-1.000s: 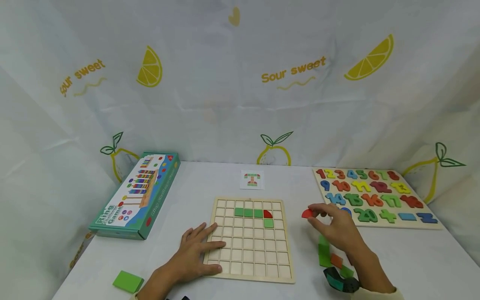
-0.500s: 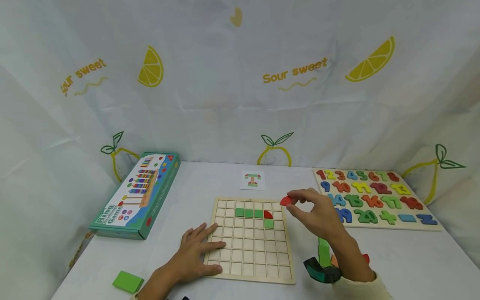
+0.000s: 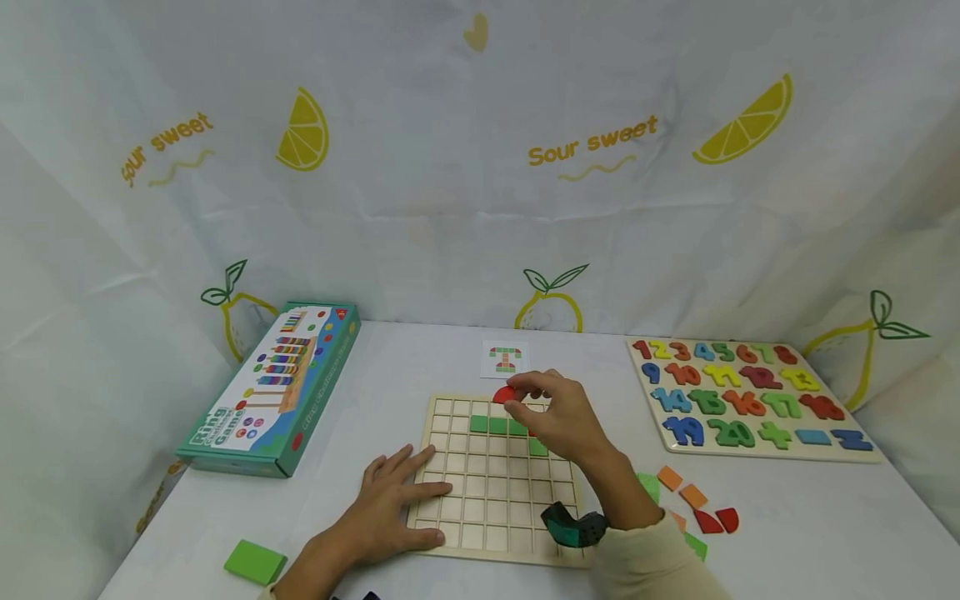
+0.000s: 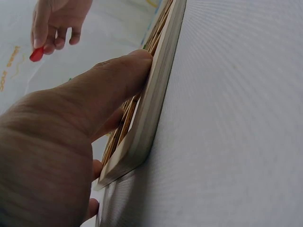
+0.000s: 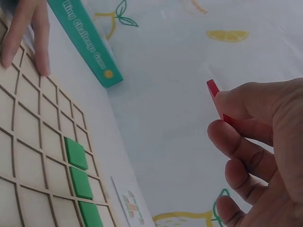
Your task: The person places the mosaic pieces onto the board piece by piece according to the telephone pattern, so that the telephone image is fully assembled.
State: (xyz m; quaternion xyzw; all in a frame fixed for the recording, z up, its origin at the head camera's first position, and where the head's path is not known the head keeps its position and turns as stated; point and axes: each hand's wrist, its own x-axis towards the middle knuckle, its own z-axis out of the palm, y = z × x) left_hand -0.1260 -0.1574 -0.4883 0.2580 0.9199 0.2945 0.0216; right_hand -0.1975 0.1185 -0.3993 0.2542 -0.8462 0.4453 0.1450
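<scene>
Spotter: What's being held on your feed?

Operator: I'm seeing the right hand (image 3: 561, 423) pinching a red curved piece (image 3: 503, 395) between thumb and fingertips. In the head view it's showing over the far edge of the gridded wooden board (image 3: 496, 487); in the right wrist view it's hanging clear of that board.

Spotter: And the other side?

Operator: I'm watching the left hand (image 3: 386, 508), fingers spread, resting on the board's left edge, its thumb touching down by the near corner. The two hands are working apart.

Spotter: What's sitting in the grid?

Operator: I'm counting three green tiles (image 3: 497, 426) lying in a row toward the far side, and a single green tile (image 3: 537, 447) lying nearer and to the right. A sliver of red (image 3: 532, 432) is peeking out from behind the right hand.

Spotter: Further out?

Operator: A patterned card (image 3: 505, 360) is lying on the counter (image 3: 420, 358) just beyond the board. To the right I'm spotting orange pieces (image 3: 693, 497), red pieces (image 3: 727, 520) and green pieces (image 3: 648, 486) lying loose, nearer than the number board (image 3: 780, 452). To the left, a green block (image 3: 256, 562) is lying near, with the Ring Challenge Game box (image 3: 277, 392) sitting farther back.
</scene>
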